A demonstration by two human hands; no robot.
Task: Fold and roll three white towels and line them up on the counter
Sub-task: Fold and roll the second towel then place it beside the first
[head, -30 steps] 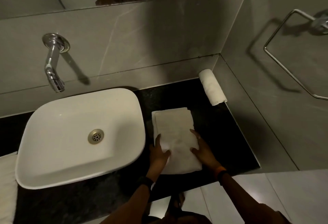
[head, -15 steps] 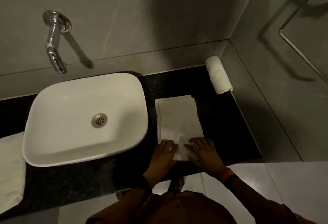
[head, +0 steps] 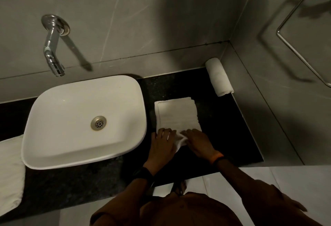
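A second ago both hands lay flat on the near half of the folded towel (head: pixel 176 113), smoothing it; now they have drawn to its near end and turned it up, so the rolling of this second towel has, by my judgement, just begun, with most of its length yet to wind; going left to right, a third white towel (head: pixel 9 175) lies unrolled at the left end of the counter (head: pixel 241 132), partly under the rim of the white basin (head: pixel 84 123), and waits its turn; the left hand (head: pixel 162 145) has its fingers curled over the bunched near edge of the folded towel, and the right hand (head: pixel 198 144) does the same just beside it, the two almost touching; the towel lies in the middle of the counter's right part, between the basin and the side wall; one finished roll (head: pixel 218 77) lies in the far right corner against the wall; the counter is dark speckled stone, a chrome tap (head: pixel 52 50) juts from the grey tiled wall above the basin, a metal towel rail (head: pixel 300 34) hangs on the right wall, and the light is dim.
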